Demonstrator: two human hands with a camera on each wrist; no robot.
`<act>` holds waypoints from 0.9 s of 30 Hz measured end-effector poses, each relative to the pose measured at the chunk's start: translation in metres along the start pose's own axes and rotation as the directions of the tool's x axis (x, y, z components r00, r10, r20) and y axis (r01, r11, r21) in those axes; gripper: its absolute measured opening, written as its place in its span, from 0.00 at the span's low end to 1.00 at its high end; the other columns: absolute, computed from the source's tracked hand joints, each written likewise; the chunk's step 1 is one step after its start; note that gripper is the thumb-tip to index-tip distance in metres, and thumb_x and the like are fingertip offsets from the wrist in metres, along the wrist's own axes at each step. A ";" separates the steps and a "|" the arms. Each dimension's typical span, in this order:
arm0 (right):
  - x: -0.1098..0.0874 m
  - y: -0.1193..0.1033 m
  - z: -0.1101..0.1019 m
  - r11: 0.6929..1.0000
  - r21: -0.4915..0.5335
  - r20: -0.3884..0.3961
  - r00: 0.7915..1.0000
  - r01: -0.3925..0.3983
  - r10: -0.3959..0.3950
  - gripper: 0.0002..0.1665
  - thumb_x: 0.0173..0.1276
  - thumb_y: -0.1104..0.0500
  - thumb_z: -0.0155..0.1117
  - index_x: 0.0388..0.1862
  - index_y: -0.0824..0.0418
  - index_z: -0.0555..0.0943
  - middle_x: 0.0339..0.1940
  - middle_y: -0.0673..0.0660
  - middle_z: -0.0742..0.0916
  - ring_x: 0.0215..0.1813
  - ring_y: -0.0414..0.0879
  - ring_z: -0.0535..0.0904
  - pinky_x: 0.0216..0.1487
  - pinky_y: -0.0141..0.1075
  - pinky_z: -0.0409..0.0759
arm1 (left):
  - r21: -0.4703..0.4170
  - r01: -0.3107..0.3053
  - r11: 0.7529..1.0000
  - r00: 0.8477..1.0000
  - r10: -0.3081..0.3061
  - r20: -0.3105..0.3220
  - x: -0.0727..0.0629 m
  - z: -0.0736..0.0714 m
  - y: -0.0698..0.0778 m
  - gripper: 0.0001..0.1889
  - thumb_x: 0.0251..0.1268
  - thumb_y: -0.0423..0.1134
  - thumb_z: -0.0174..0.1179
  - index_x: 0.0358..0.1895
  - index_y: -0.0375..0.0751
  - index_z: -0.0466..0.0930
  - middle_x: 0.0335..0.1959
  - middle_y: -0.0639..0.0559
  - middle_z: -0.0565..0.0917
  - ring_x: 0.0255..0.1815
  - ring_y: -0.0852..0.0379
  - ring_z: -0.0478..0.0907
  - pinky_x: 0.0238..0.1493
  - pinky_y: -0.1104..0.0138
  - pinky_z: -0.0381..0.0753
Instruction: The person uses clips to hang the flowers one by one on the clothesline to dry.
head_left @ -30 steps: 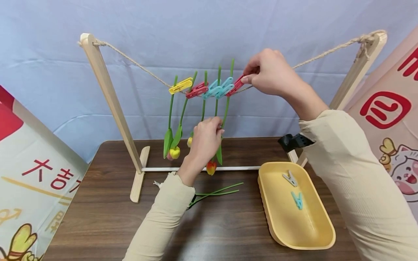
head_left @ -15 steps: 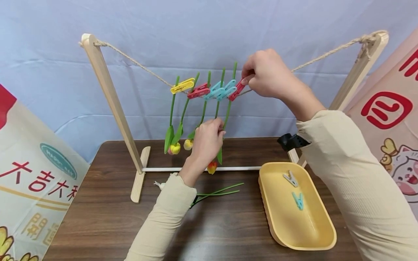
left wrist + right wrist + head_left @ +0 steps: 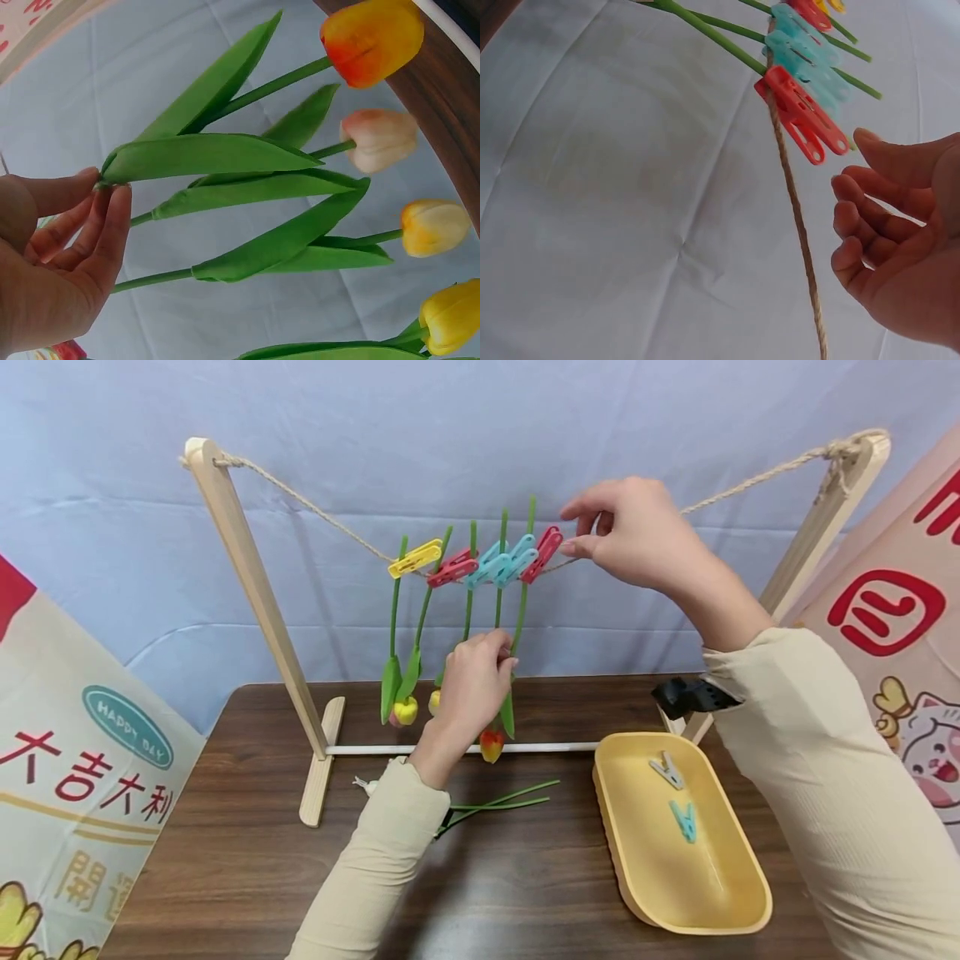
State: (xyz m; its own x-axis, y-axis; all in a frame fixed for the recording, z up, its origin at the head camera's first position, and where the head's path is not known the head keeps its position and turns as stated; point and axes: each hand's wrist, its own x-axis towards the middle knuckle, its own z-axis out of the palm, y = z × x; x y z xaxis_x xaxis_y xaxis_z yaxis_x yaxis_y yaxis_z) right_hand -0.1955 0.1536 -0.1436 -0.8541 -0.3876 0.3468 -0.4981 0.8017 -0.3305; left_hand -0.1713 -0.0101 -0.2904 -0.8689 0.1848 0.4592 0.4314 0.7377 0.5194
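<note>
With thumb and fingertips, my left hand (image 3: 472,681) pinches the stem of an orange-red artificial tulip (image 3: 375,41) near the base of its leaves. That tulip hangs flower-down, its stem clipped to the rope by the rightmost red clothespin (image 3: 542,556). Close to the right of this clothespin is my right hand (image 3: 637,531), its fingers loosely bent and holding nothing. The right wrist view shows a gap between the thumb and the red clothespin. Further left, several more tulips hang from yellow (image 3: 415,558), red (image 3: 453,568) and light-blue clothespins (image 3: 517,560).
The rope (image 3: 307,503) sags between two wooden posts (image 3: 255,593). At the right of the table (image 3: 525,885) stands a yellow basket (image 3: 637,893) with a grey clothespin (image 3: 666,770) and a light-blue one (image 3: 683,821). Green stems (image 3: 502,802) lie partly behind the left sleeve.
My right hand has let go of the rightmost red clothespin and moved slightly right, its fingers spreading. The clothespin stays on the rope. My left hand keeps its pinch in nearly the same place.
</note>
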 end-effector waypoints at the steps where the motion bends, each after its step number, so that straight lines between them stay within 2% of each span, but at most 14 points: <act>1: -0.002 0.002 -0.001 1.000 0.015 -0.010 1.000 -0.007 0.007 0.16 0.60 0.62 0.63 0.47 0.67 0.80 0.33 0.61 0.82 0.29 0.48 0.72 0.30 0.34 0.66 | -0.003 0.003 1.000 1.000 -0.003 0.003 0.000 0.000 0.000 0.06 0.57 0.34 0.62 0.36 0.36 0.80 0.30 0.47 0.82 0.32 0.52 0.79 0.37 0.62 0.77; 5: -0.012 0.012 -0.005 0.995 0.089 -0.002 0.999 -0.036 0.037 0.13 0.59 0.60 0.65 0.41 0.67 0.82 0.28 0.57 0.83 0.26 0.43 0.73 0.27 0.28 0.67 | -0.008 0.007 1.000 1.000 -0.007 0.005 0.000 -0.001 -0.002 0.06 0.58 0.34 0.62 0.36 0.36 0.80 0.30 0.48 0.82 0.32 0.53 0.79 0.37 0.61 0.77; 9: -0.024 0.028 -0.007 0.986 0.146 0.046 0.996 -0.077 0.071 0.11 0.59 0.59 0.65 0.38 0.66 0.83 0.22 0.52 0.83 0.23 0.40 0.74 0.24 0.28 0.67 | -0.013 0.011 1.000 1.000 -0.011 0.007 -0.001 -0.001 -0.003 0.05 0.57 0.34 0.62 0.36 0.36 0.80 0.31 0.48 0.82 0.33 0.52 0.79 0.37 0.61 0.76; 13: -0.038 0.043 -0.005 0.988 0.129 0.110 0.991 -0.089 0.075 0.09 0.60 0.58 0.65 0.35 0.62 0.84 0.20 0.50 0.82 0.23 0.40 0.75 0.24 0.29 0.67 | -0.022 0.025 0.999 1.000 -0.024 0.014 -0.002 -0.002 -0.005 0.05 0.58 0.33 0.62 0.36 0.36 0.81 0.30 0.48 0.82 0.32 0.53 0.79 0.36 0.61 0.76; 16: -0.049 0.055 -0.002 0.994 0.089 0.197 0.979 -0.070 0.051 0.07 0.61 0.59 0.64 0.34 0.61 0.84 0.21 0.50 0.82 0.23 0.40 0.75 0.25 0.31 0.68 | -0.038 0.027 0.999 1.000 -0.027 0.016 -0.003 -0.003 -0.006 0.05 0.58 0.33 0.61 0.36 0.36 0.81 0.29 0.48 0.81 0.31 0.53 0.78 0.35 0.61 0.75; 18: -0.057 0.065 0.003 0.995 0.078 0.270 0.962 -0.061 0.038 0.05 0.62 0.60 0.63 0.33 0.60 0.84 0.21 0.50 0.82 0.24 0.40 0.75 0.26 0.31 0.70 | -0.052 0.024 0.998 1.000 -0.023 0.014 -0.004 -0.003 -0.008 0.05 0.58 0.33 0.61 0.36 0.36 0.81 0.29 0.48 0.81 0.30 0.53 0.78 0.35 0.61 0.75; 21: -0.069 0.081 0.012 0.994 0.084 0.396 0.918 -0.074 0.034 0.04 0.62 0.62 0.62 0.32 0.61 0.83 0.22 0.50 0.82 0.25 0.41 0.76 0.27 0.32 0.73 | -0.061 0.025 0.998 1.000 -0.025 0.010 -0.006 -0.005 -0.009 0.05 0.58 0.33 0.61 0.36 0.36 0.81 0.29 0.48 0.81 0.30 0.53 0.78 0.34 0.61 0.75; 25: -0.087 0.108 0.031 0.977 0.136 0.516 0.853 -0.167 0.074 0.05 0.63 0.63 0.60 0.33 0.64 0.82 0.22 0.51 0.81 0.24 0.42 0.75 0.26 0.34 0.75 | -0.053 0.026 0.998 1.000 -0.026 0.003 -0.007 -0.006 -0.012 0.05 0.58 0.33 0.61 0.36 0.36 0.81 0.29 0.48 0.81 0.29 0.53 0.77 0.34 0.61 0.75; 27: -0.097 0.123 0.043 0.965 0.156 0.544 0.834 -0.211 0.095 0.05 0.63 0.64 0.60 0.33 0.65 0.81 0.21 0.51 0.80 0.24 0.43 0.75 0.27 0.35 0.76 | -0.052 0.025 0.998 1.000 -0.025 0.002 -0.008 -0.006 -0.013 0.04 0.58 0.33 0.61 0.35 0.36 0.81 0.28 0.48 0.81 0.29 0.53 0.77 0.34 0.61 0.75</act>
State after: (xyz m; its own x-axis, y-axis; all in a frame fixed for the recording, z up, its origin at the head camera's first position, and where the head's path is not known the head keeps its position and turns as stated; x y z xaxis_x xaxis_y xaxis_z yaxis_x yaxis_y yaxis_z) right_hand -0.1805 0.2702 -0.2560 -0.8408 -0.4949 -0.2194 -0.3236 0.7844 -0.5291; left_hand -0.1683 -0.0254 -0.2969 -0.8799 0.1677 0.4445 0.4215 0.7073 0.5675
